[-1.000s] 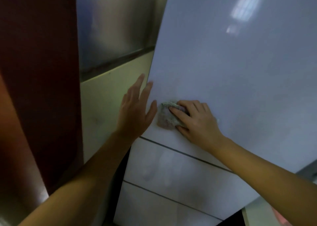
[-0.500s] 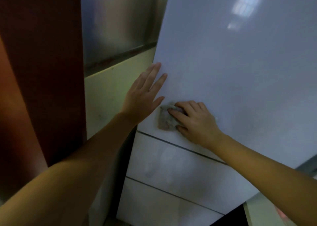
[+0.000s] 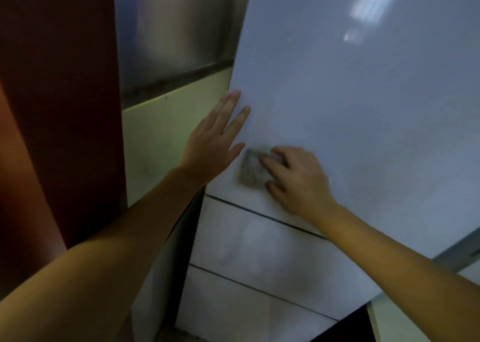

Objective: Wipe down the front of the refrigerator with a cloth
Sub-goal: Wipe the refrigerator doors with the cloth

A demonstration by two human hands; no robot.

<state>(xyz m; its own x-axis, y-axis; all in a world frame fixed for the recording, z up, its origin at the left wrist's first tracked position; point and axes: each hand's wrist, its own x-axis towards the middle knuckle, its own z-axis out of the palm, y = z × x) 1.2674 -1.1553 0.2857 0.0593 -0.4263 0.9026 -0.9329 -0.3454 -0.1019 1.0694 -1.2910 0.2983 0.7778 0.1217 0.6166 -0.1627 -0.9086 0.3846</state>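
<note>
The white refrigerator door fills the right of the head view, with two drawer fronts below it. A small grey cloth lies flat against the door's lower left corner. My right hand holds it there, fingers bent over its right side and thumb under its lower edge. My left hand rests flat on the door's left edge beside the cloth, fingers straight and pointing up, thumb close to the cloth's top left corner.
A pale green wall panel and a metallic surface stand left of the refrigerator. A dark red upright panel is at the far left. A dark gap runs beside the drawers.
My left hand has slid up the door's left edge and its fingers have straightened. My right hand and the cloth stay in nearly the same spot.
</note>
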